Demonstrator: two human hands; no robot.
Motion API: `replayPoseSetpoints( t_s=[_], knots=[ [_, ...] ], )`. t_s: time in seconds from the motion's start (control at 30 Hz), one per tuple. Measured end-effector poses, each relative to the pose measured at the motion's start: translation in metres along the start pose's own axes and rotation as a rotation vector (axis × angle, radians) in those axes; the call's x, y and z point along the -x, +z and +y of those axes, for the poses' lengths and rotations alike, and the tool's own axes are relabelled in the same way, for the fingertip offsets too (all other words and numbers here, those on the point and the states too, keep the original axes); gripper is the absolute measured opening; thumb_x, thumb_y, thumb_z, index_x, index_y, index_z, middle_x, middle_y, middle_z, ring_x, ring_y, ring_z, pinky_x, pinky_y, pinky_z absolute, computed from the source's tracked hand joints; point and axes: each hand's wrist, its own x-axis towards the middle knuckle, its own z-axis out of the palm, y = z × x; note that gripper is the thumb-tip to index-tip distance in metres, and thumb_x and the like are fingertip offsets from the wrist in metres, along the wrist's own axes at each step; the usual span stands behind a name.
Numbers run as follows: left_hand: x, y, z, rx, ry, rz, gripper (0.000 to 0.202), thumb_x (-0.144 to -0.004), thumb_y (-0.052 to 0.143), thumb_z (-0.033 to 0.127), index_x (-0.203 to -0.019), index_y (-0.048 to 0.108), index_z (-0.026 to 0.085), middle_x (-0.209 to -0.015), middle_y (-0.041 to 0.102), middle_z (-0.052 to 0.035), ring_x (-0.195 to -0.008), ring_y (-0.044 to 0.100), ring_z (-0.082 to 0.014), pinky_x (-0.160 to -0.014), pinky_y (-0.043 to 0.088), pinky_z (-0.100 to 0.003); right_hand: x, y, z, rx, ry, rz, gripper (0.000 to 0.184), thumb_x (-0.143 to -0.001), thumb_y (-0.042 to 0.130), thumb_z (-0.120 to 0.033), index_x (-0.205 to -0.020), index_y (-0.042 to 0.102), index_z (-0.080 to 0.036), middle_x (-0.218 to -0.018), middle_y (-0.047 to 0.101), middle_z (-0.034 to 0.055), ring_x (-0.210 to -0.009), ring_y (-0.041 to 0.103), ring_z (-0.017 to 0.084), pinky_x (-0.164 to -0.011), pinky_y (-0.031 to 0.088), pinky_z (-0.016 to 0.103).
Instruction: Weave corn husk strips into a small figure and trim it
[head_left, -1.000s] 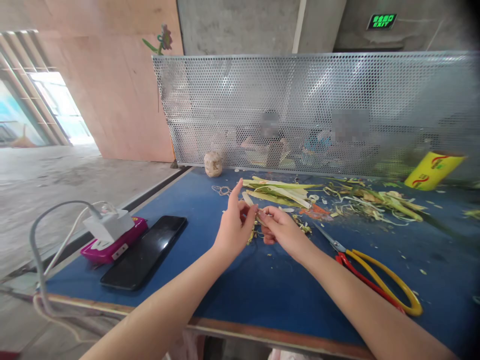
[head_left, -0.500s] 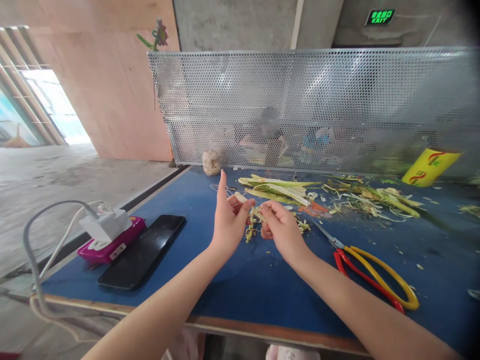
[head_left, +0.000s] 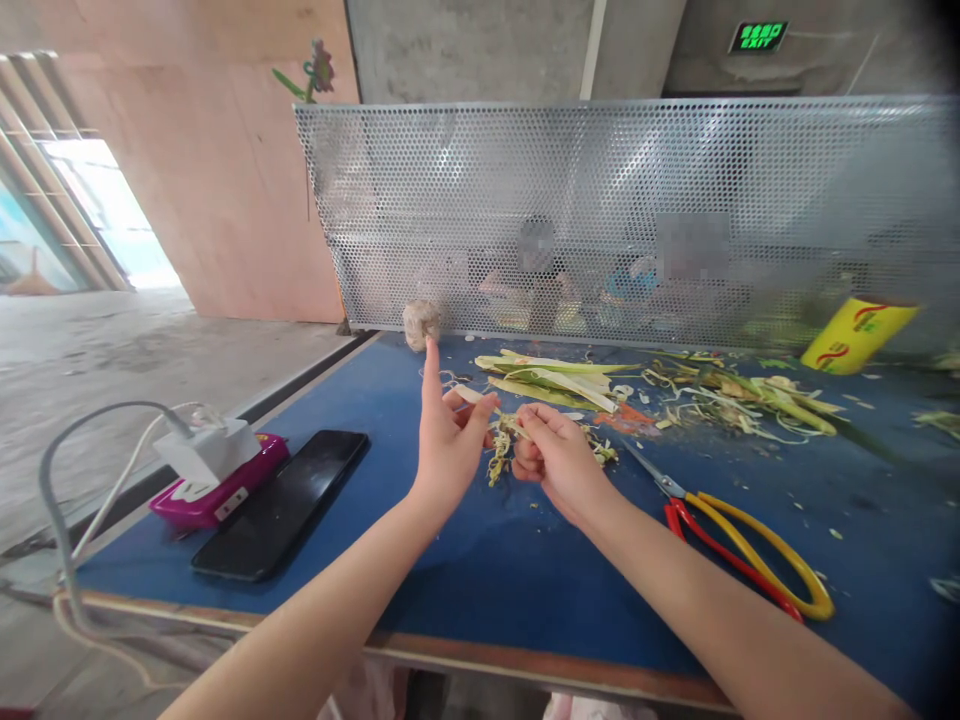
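Observation:
Above the blue table [head_left: 465, 560], my two hands meet over a small woven piece of pale leaf strips [head_left: 501, 445]. My left hand [head_left: 446, 440] pinches a strip between thumb and middle fingers, with the index finger pointing straight up. My right hand [head_left: 559, 455] is curled round the other side of the piece, its fingers pressed together on it. Frayed strip ends hang down between the hands.
Long green and pale leaf strips [head_left: 555, 378] and trimmings [head_left: 735, 395] lie behind the hands. Red and yellow scissors [head_left: 739, 545] lie at right. A black phone [head_left: 281, 505], a pink power bank with white charger [head_left: 217, 465], a yellow roll [head_left: 855, 335] and a mesh screen [head_left: 615, 220] surround.
My left index finger has risen to point straight up and both hands have lifted slightly with the woven piece. The view has shifted a little to the right.

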Motion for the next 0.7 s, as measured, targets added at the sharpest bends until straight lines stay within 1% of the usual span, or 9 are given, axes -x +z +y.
replayPoseSetpoints(
  t_s=[0.1, 0.17, 0.27, 0.4, 0.43, 0.5, 0.6, 0.63, 0.7],
  knots=[
    [-0.001, -0.002, -0.003, 0.066, -0.073, -0.022, 0.091, -0.073, 0.063, 0.025, -0.141, 0.002, 0.023, -0.066, 0.059, 0.0028, -0.049, 0.051, -0.0071, -0.044, 0.043, -0.018, -0.002, -0.005, -0.007, -0.057, 0.123, -0.036, 0.030, -0.070, 0.064, -0.033, -0.061, 0.039, -0.019, -0.038, 0.025, -0.0128, -0.034, 0.019, 0.003, -0.035, 0.020, 0.015],
    [-0.001, -0.002, -0.005, 0.131, -0.056, -0.074, 0.088, -0.072, 0.064, 0.026, -0.140, 0.009, 0.019, -0.077, 0.063, -0.0012, -0.065, 0.058, -0.0094, -0.056, 0.048, -0.020, -0.003, -0.010, -0.012, -0.124, 0.188, -0.051, 0.031, -0.071, 0.063, -0.029, -0.060, 0.036, -0.020, -0.038, 0.023, -0.0130, -0.035, 0.018, 0.003, -0.035, 0.020, 0.015],
    [0.000, -0.002, -0.006, 0.182, -0.068, -0.181, 0.093, -0.065, 0.070, 0.020, -0.139, 0.014, 0.019, -0.091, 0.064, -0.0034, -0.084, 0.061, -0.0123, -0.076, 0.049, -0.025, -0.005, -0.017, -0.017, -0.190, 0.252, -0.102, 0.029, -0.075, 0.060, -0.027, -0.061, 0.036, -0.019, -0.039, 0.020, -0.0132, -0.035, 0.015, 0.003, -0.035, 0.020, 0.016],
    [0.000, -0.003, -0.008, 0.157, -0.125, -0.273, 0.091, -0.065, 0.069, 0.016, -0.139, 0.015, 0.019, -0.083, 0.066, -0.0017, -0.083, 0.064, -0.0144, -0.082, 0.048, -0.032, -0.007, -0.022, -0.018, -0.148, 0.269, -0.189, 0.026, -0.078, 0.056, -0.032, -0.063, 0.040, -0.019, -0.040, 0.019, -0.0128, -0.036, 0.015, 0.004, -0.037, 0.023, 0.017],
    [0.000, -0.003, -0.008, 0.142, -0.120, -0.278, 0.089, -0.066, 0.068, 0.016, -0.138, 0.017, 0.018, -0.081, 0.067, -0.0014, -0.081, 0.064, -0.0147, -0.081, 0.048, -0.032, -0.007, -0.023, -0.018, -0.100, 0.256, -0.186, 0.027, -0.078, 0.055, -0.034, -0.062, 0.040, -0.019, -0.041, 0.022, -0.0122, -0.036, 0.018, 0.004, -0.039, 0.025, 0.018],
    [-0.001, -0.004, -0.008, 0.095, -0.090, -0.260, 0.086, -0.066, 0.068, 0.017, -0.137, 0.021, 0.017, -0.077, 0.067, -0.0012, -0.076, 0.064, -0.0146, -0.077, 0.049, -0.031, -0.010, -0.025, -0.016, 0.094, 0.195, -0.110, 0.023, -0.076, 0.054, -0.035, -0.064, 0.043, -0.019, -0.046, 0.035, -0.0094, -0.039, 0.030, 0.006, -0.042, 0.030, 0.020],
    [-0.002, -0.006, -0.006, -0.035, -0.009, -0.213, 0.085, -0.066, 0.069, 0.020, -0.137, 0.023, 0.015, -0.075, 0.066, -0.0022, -0.071, 0.062, -0.0139, -0.067, 0.049, -0.027, -0.013, -0.028, -0.015, 0.546, -0.039, 0.035, 0.007, -0.069, 0.056, -0.023, -0.076, 0.055, -0.020, -0.073, 0.058, -0.0010, -0.062, 0.052, 0.013, -0.056, 0.040, 0.026],
    [-0.002, -0.007, -0.006, -0.083, 0.021, -0.204, 0.085, -0.066, 0.069, 0.020, -0.137, 0.023, 0.015, -0.075, 0.067, -0.0028, -0.071, 0.061, -0.0138, -0.064, 0.048, -0.026, -0.013, -0.029, -0.015, 0.665, -0.125, 0.041, 0.014, -0.068, 0.056, -0.019, -0.082, 0.058, -0.021, -0.085, 0.061, 0.0009, -0.072, 0.054, 0.015, -0.063, 0.041, 0.028],
    [-0.002, -0.008, -0.006, -0.161, 0.069, -0.217, 0.084, -0.067, 0.068, 0.021, -0.137, 0.023, 0.016, -0.078, 0.067, -0.0037, -0.072, 0.061, -0.0144, -0.063, 0.047, -0.026, -0.013, -0.031, -0.017, 0.793, -0.254, -0.024, 0.027, -0.068, 0.056, -0.016, -0.094, 0.060, -0.024, -0.103, 0.061, 0.0022, -0.087, 0.055, 0.018, -0.075, 0.041, 0.031]
  ],
)
